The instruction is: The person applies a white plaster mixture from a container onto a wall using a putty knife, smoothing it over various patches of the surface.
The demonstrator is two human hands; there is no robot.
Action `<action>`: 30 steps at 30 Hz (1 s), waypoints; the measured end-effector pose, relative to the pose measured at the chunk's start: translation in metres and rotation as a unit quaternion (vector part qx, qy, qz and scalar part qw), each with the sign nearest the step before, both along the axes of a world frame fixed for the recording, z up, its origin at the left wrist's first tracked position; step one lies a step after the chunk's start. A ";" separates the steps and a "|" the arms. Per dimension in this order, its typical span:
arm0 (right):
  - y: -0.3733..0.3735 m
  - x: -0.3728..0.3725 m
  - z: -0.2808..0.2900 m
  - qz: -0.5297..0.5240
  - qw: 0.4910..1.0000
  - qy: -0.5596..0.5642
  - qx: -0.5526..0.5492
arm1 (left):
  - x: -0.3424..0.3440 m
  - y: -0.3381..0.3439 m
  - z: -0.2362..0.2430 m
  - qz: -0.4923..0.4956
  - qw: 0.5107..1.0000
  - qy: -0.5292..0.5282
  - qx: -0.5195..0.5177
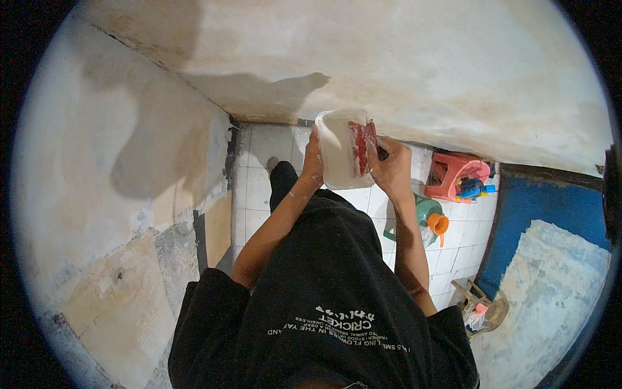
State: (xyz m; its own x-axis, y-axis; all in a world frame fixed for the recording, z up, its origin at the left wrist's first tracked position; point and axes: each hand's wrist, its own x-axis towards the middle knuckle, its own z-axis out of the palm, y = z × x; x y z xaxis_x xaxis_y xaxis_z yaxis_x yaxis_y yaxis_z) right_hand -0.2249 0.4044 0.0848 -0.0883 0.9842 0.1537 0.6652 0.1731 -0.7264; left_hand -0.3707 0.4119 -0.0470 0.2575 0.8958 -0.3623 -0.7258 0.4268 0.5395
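Out in front of my body, a clear plastic tub [332,177] holds some white paste. My left hand [313,161] is closed around the tub's left side. Inside the tub, toward its right edge, stands a red putty scraper [361,148] with white smears on its face. My right hand [392,167] grips this scraper at the right rim, fingers bent around it. The hidden fingertips leave it unclear whether this hand also touches the tub.
A patchy plastered wall [447,78] rises ahead, meeting another at left. On white floor tiles [257,193] stand a pink plastic stool [461,170] with a blue-and-yellow item [474,190], and a green container [426,209] with an orange cup-like piece [438,223]. A wooden seat [494,312] is lower right.
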 end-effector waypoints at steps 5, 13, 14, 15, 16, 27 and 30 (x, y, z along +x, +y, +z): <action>-0.006 0.009 -0.018 -0.014 0.998 0.021 -0.049 | 0.001 -0.005 0.028 -0.022 1.000 0.009 -0.020; -0.005 -0.008 -0.008 -0.019 1.000 0.019 -0.006 | 0.012 -0.007 -0.011 -0.004 0.997 -0.075 -0.003; 0.000 -0.007 -0.009 -0.011 1.000 -0.002 0.007 | 0.013 -0.007 -0.006 0.012 0.997 -0.070 0.003; 0.003 -0.007 -0.009 -0.003 1.000 -0.023 0.020 | 0.013 -0.007 -0.006 0.006 0.998 -0.068 0.002; 0.002 -0.008 -0.008 -0.002 1.000 -0.015 0.005 | 0.013 -0.007 -0.005 0.000 0.998 -0.066 0.002; -0.011 -0.011 -0.006 -0.017 0.997 0.041 -0.066 | 0.005 -0.008 0.001 -0.022 0.999 -0.037 -0.027; -0.008 -0.004 -0.007 -0.024 1.000 -0.007 0.009 | 0.004 -0.011 0.019 -0.006 0.998 -0.047 -0.030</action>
